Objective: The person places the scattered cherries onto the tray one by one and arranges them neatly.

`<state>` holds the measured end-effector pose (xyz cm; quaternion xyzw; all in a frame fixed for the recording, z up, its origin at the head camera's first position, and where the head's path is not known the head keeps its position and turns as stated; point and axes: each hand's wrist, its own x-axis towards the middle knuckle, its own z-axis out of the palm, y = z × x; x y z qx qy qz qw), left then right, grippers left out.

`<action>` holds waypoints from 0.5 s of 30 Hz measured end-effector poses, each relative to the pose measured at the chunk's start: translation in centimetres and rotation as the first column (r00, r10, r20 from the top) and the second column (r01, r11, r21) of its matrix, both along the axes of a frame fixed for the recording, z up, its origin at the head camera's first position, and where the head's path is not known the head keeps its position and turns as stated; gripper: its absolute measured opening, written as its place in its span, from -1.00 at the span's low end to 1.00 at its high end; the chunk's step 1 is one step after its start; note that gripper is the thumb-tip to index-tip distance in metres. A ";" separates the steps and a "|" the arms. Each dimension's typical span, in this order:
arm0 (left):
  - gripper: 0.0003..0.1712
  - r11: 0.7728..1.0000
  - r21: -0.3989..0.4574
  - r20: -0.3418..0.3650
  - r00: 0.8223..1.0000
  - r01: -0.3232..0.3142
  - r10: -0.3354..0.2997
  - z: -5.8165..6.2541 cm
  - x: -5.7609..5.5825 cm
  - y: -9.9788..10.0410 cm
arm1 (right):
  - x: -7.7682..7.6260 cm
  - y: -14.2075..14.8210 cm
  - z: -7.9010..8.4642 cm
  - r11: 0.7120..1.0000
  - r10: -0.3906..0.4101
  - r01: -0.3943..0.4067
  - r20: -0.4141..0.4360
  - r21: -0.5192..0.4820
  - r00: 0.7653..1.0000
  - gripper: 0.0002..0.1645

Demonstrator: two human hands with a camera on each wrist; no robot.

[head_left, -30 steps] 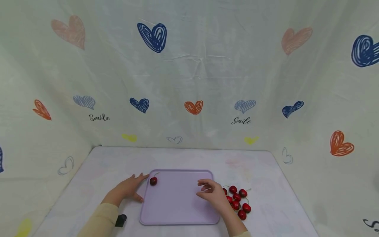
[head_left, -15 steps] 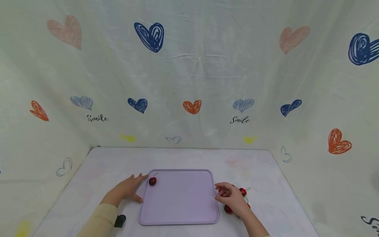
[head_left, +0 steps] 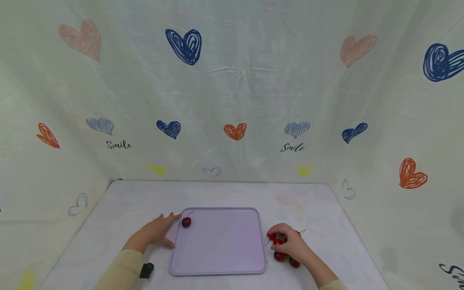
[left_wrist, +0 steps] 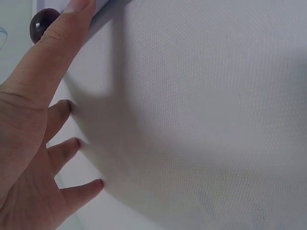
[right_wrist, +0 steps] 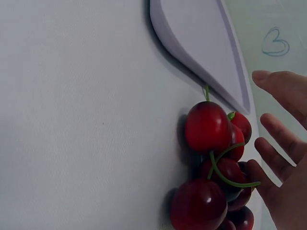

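Cherries (right_wrist: 230,168) lie bunched on the tabletop (head_left: 217,195), between its right edge and the tray (head_left: 221,241), close beside the tray's right edge. One more cherry (head_left: 186,222) sits by itself in the tray's far left corner.

From my remote seat I see the right hand (head_left: 291,243) over the bunch, its fingers loosely bent and parted from the thumb; I see nothing pinched between them, though the knuckles hide part of the fruit. The left hand (head_left: 156,230) is spread wide, thumb and a fingertip against the tray's left edge, holding no fruit.

I expect each cherry to be light and fairly firm, with a glossy skin that could slip or roll under a sideways push (real or imitation, I cannot tell). I would pinch one across its round sides with thumb and forefinger, gently in case it bruises. I trust the thin stems (right_wrist: 207,93) less: two of them cross in the bunch, so lifting by one could drag a neighbour along or snap it off.
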<state>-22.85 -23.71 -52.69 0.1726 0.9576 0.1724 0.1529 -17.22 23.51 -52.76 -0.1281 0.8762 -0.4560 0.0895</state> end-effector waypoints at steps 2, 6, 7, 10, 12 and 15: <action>0.15 1.000 0.004 0.004 1.000 -0.002 0.002 0.0 0.1 0.0 | -0.3 0.2 -0.3 0.999 0.051 -0.051 -0.019 0.016 0.999 -0.64; 0.15 1.000 0.012 0.007 1.000 -0.004 0.004 0.1 0.1 0.1 | -1.0 0.5 -0.9 0.994 0.098 -0.096 -0.023 0.050 0.995 -0.69; 0.15 1.000 0.014 0.007 1.000 -0.004 0.004 0.2 0.2 0.1 | -1.1 0.6 -1.0 0.993 0.105 -0.104 -0.024 0.057 0.994 -0.70; 0.15 1.000 0.012 0.004 1.000 -0.001 0.001 0.2 0.2 0.1 | -1.4 0.7 -1.2 0.990 0.119 -0.116 -0.024 0.079 0.993 -0.70; 0.16 1.000 0.008 0.002 1.000 -0.002 0.002 0.0 0.1 0.0 | -1.5 0.8 -1.3 0.987 0.127 -0.124 -0.027 0.099 0.991 -0.71; 0.17 1.000 -0.005 0.001 1.000 -0.002 0.002 -0.2 0.0 -0.1 | -1.6 0.9 -1.4 0.984 0.137 -0.133 -0.026 0.121 0.990 -0.71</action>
